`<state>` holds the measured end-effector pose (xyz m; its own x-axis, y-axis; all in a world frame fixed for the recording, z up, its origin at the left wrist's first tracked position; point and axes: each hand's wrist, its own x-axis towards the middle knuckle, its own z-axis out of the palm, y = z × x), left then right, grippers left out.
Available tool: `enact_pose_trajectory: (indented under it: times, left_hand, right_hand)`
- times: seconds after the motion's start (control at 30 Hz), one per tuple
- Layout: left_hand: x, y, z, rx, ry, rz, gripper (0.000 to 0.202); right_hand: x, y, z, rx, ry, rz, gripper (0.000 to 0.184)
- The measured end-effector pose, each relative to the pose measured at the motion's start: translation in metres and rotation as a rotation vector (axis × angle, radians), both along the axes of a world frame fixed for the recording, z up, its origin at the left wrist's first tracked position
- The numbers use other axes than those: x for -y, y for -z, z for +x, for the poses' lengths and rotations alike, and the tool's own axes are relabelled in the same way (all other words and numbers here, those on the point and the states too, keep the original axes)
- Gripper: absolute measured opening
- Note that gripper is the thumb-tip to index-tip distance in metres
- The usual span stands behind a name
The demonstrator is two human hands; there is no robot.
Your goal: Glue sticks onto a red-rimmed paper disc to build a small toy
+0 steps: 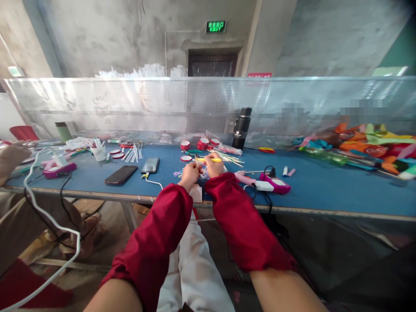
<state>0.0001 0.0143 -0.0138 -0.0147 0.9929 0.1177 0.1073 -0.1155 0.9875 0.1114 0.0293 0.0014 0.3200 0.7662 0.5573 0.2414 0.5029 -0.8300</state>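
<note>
Both my arms, in dark red sleeve covers, reach out to the blue table [325,186]. My right hand [214,166] is closed round a thin yellow stick [211,160] that lies level and points right. My left hand [189,173] is closed in a pinch beside it, near the stick's left end; what it holds is too small to make out. Under the hands lies a small heap of pale coloured bands [179,173]. A pink and white glue gun [271,184] rests just right of my right hand.
A black flask [242,128] stands behind, beside red tape rolls [203,143] and loose sticks [231,157]. Two phones [121,174] lie at the left. Bright coloured pieces [367,145] pile up at the right. Another person's hand [11,160] and a white cable [52,216] are at far left.
</note>
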Motion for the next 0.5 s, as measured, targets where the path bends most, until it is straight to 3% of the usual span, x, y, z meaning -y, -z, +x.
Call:
enact_pose_trajectory:
  times: [0.5]
  left_hand:
    - [0.0008, -0.0009, -0.0001, 0.028, -0.007, 0.005, 0.033]
  right_hand:
    - [0.0012, -0.0001, 0.0000, 0.000, 0.031, 0.009, 0.029]
